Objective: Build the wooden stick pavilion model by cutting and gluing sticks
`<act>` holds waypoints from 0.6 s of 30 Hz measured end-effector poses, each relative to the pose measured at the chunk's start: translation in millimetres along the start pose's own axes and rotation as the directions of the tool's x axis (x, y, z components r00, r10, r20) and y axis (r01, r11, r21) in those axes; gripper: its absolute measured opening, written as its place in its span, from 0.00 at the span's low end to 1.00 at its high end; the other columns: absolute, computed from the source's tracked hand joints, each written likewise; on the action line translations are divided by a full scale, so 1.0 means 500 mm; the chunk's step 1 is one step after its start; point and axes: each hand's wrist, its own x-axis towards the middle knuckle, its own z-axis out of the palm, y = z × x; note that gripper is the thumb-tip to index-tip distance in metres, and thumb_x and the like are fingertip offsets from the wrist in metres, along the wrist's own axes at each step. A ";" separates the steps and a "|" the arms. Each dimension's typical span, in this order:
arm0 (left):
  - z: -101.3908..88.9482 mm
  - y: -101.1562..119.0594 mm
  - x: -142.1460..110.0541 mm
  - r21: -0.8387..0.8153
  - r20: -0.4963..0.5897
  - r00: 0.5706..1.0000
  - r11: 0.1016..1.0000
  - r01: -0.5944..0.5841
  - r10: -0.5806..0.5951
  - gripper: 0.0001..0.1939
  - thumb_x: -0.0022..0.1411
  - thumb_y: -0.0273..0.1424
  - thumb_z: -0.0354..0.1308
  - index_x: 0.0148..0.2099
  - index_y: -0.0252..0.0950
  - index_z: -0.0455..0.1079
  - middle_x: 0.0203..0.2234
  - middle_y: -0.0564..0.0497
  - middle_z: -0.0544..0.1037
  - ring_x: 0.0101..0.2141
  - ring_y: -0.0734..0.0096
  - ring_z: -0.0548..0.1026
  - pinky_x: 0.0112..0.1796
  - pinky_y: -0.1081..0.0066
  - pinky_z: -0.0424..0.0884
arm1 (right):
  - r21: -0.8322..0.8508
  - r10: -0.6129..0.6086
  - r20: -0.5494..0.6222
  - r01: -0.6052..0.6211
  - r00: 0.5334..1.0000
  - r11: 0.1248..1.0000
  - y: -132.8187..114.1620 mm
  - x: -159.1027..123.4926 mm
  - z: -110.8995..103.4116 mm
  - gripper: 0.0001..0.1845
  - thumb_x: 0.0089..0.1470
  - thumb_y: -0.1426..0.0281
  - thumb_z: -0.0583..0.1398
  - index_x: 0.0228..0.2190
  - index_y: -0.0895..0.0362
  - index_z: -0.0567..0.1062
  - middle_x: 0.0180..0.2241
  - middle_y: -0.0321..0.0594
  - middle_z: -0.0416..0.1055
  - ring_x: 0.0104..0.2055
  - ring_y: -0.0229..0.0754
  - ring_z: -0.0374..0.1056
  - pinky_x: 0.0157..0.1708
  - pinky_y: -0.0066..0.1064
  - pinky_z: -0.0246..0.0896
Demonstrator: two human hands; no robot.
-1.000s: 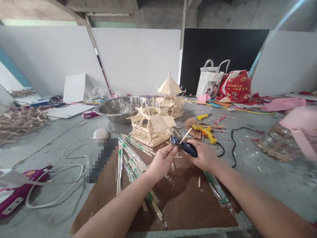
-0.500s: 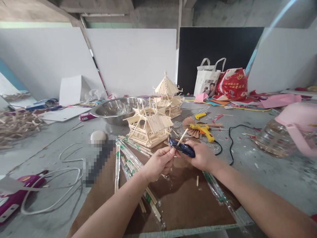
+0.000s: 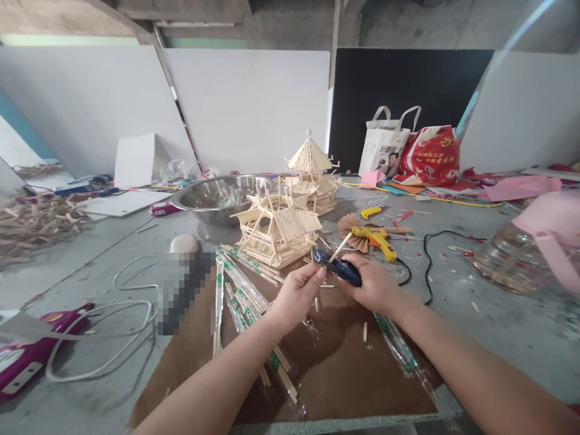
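My right hand (image 3: 369, 279) is wrapped round a dark blue hand tool (image 3: 348, 273) whose exact kind I cannot make out. A short pale wooden stick (image 3: 341, 248) slants up across the tool. My left hand (image 3: 299, 296) is closed in a pinch at the stick's lower end, close against the tool's tip; the fingers partly hide the contact. Just beyond the hands stands a small pavilion model (image 3: 276, 232) built of wooden sticks. Chopsticks in clear wrappers (image 3: 247, 302) lie left of my hands on a brown board (image 3: 335, 386).
A yellow glue gun (image 3: 378, 238) and a yellow utility knife (image 3: 371, 212) lie behind my right hand. Farther back stand a pointed-roof stick model (image 3: 310, 158) and a steel basin (image 3: 194, 205). A pink-lidded jug (image 3: 507, 260) is right; a purple power strip (image 3: 40, 350) is left.
The view has shifted slightly, so everything sits a little to the right. Small wood pieces now show on the board below my left hand. Both hands keep their grip.
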 end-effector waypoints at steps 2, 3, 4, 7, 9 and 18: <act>-0.002 0.000 -0.001 -0.098 0.083 0.995 0.993 0.066 -0.058 0.16 0.51 0.43 0.51 0.28 0.32 0.64 0.10 0.62 0.49 0.13 0.85 0.48 0.15 0.80 0.47 | 0.011 -0.023 0.001 0.023 1.000 1.000 0.003 -0.001 -0.001 0.18 0.42 0.67 0.55 0.39 0.56 0.64 0.36 0.41 0.69 0.38 0.43 0.65 0.37 0.31 0.56; -0.003 0.000 -0.001 -0.149 0.133 0.988 0.983 0.104 -0.084 0.16 0.51 0.43 0.51 0.28 0.32 0.63 0.10 0.62 0.48 0.12 0.86 0.46 0.14 0.81 0.46 | 0.016 -0.035 0.004 0.035 0.999 0.999 0.004 -0.001 -0.001 0.18 0.42 0.67 0.55 0.39 0.56 0.64 0.36 0.41 0.69 0.38 0.43 0.65 0.37 0.31 0.56; -0.005 0.002 -0.001 -0.196 0.175 0.978 0.970 0.144 -0.110 0.16 0.51 0.42 0.51 0.29 0.33 0.63 0.10 0.63 0.47 0.12 0.86 0.45 0.13 0.81 0.44 | 0.021 -0.046 0.010 0.046 0.999 0.999 0.005 -0.001 -0.001 0.18 0.42 0.68 0.55 0.39 0.56 0.64 0.37 0.41 0.69 0.39 0.43 0.65 0.38 0.31 0.56; -0.011 0.008 -0.001 -0.280 0.283 0.944 0.926 0.252 -0.171 0.14 0.51 0.41 0.52 0.30 0.33 0.62 0.10 0.64 0.44 0.11 0.87 0.42 0.12 0.82 0.42 | 0.011 -0.050 0.028 0.049 0.998 0.999 0.006 0.000 -0.003 0.17 0.42 0.68 0.56 0.38 0.56 0.65 0.36 0.40 0.69 0.38 0.43 0.65 0.37 0.31 0.56; -0.014 0.013 0.000 -0.299 0.322 0.927 0.909 0.291 -0.191 0.14 0.52 0.40 0.52 0.30 0.34 0.62 0.10 0.64 0.44 0.12 0.87 0.41 0.12 0.82 0.41 | 0.005 -0.052 0.033 0.051 0.998 0.999 0.005 0.000 -0.005 0.16 0.42 0.67 0.55 0.37 0.56 0.65 0.36 0.39 0.69 0.37 0.42 0.65 0.36 0.30 0.56; -0.016 -0.001 0.003 -0.258 0.262 0.955 0.943 0.209 -0.140 0.14 0.53 0.41 0.50 0.31 0.33 0.62 0.12 0.63 0.43 0.12 0.87 0.43 0.13 0.82 0.41 | -0.079 0.012 0.028 -0.010 1.000 0.997 -0.006 -0.001 -0.002 0.12 0.44 0.65 0.55 0.33 0.54 0.67 0.30 0.38 0.71 0.32 0.42 0.67 0.30 0.29 0.56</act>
